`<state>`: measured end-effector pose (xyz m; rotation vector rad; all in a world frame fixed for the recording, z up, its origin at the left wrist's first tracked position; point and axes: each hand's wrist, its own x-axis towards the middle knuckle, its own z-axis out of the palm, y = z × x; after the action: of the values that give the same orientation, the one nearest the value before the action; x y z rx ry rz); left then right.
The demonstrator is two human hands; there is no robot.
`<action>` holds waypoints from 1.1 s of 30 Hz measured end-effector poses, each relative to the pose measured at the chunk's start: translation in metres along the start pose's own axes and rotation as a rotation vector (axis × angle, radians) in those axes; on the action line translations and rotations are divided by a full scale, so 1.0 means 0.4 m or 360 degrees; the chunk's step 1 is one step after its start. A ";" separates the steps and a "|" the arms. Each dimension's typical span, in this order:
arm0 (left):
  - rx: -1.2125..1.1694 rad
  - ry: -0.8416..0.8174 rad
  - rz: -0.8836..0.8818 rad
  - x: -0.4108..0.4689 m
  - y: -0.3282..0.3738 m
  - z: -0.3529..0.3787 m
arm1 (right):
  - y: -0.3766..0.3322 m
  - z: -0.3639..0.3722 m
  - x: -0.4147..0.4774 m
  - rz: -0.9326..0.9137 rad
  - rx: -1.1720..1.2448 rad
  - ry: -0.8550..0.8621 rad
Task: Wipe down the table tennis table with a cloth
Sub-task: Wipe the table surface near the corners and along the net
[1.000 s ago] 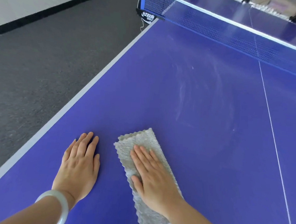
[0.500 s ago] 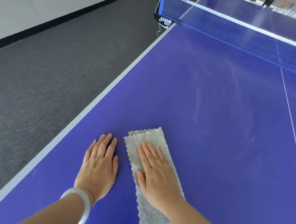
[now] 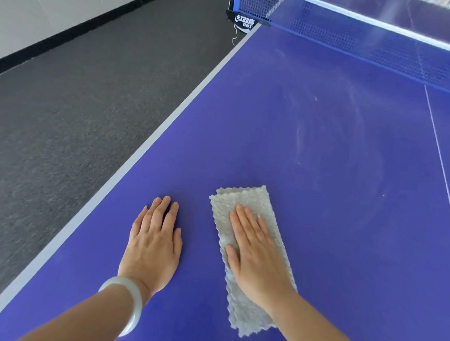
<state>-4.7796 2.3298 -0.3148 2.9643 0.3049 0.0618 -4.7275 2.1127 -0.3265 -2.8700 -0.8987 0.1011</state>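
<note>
Under right hand (image 3: 257, 258), seemingly folded cloth (image 3: 243, 200)

The right hand (image 3: 259, 258) presses flat on a folded grey cloth (image 3: 246, 197) on the blue worktop (image 3: 333, 228). The left hand (image 3: 153, 242) rests flat just beside it, with a pale bangle (image 3: 130, 306) on its wrist.

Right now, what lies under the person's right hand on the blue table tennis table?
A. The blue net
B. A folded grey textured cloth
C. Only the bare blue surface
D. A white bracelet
B: the right hand presses flat, fingers straight, on the folded grey textured cloth, while the left hand rests on the bare blue table tennis table beside it.
</note>
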 end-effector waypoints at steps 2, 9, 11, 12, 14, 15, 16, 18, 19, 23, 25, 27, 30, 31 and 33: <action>-0.0013 -0.0003 0.0006 0.000 -0.002 0.002 | 0.109 -0.014 -0.094 0.0012 -0.0015 0.0018; -0.0016 0.0040 0.0020 -0.002 0.002 0.016 | 0.261 -0.047 0.015 0.1349 0.0047 0.0158; 0.0029 0.0047 0.0035 -0.004 0.009 0.011 | 0.235 -0.033 0.047 0.1279 0.0074 0.0192; 0.0054 0.0055 0.0047 -0.002 0.014 0.009 | 0.233 -0.030 0.046 0.1198 0.0090 0.0194; 0.0067 0.0089 0.0099 0.014 0.040 0.002 | 0.243 -0.031 0.033 0.1075 0.0108 0.0156; 0.0049 0.0101 0.0176 0.031 0.066 0.000 | 0.248 -0.032 0.029 0.1041 0.0111 0.0151; 0.0028 0.0101 0.0300 0.054 0.104 0.001 | 0.250 -0.032 0.028 0.1026 0.0115 0.0154; 0.0006 0.0091 0.0589 0.112 0.201 0.013 | 0.249 -0.032 0.029 0.1017 0.0129 0.0155; -0.0001 0.0078 0.0685 0.143 0.251 0.022 | 0.247 -0.032 0.030 0.1015 0.0138 0.0156; 0.0004 -0.0056 0.0597 0.221 0.358 0.076 | 0.249 -0.038 0.035 0.1004 0.0179 0.0158; -0.0002 -0.0054 0.0524 0.225 0.361 0.092 | 0.248 -0.047 0.023 0.0886 0.0236 0.0145; -0.0028 -0.0070 0.0523 0.220 0.363 0.086 | 0.243 -0.050 -0.033 0.0662 0.0226 0.0117; -0.0024 -0.0091 0.0499 0.221 0.363 0.085 | 0.270 -0.037 -0.204 0.0630 0.0101 0.0118; -0.0032 -0.0098 0.0482 0.221 0.365 0.083 | 0.308 -0.037 -0.263 0.0802 0.0079 0.0160; -0.0026 -0.0097 0.0474 0.217 0.367 0.081 | 0.414 -0.054 -0.344 0.1289 0.0081 0.0223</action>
<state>-4.6636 2.2006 -0.3205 2.9625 -0.1451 0.0091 -4.7447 1.8971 -0.3260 -2.9417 0.3173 -0.0019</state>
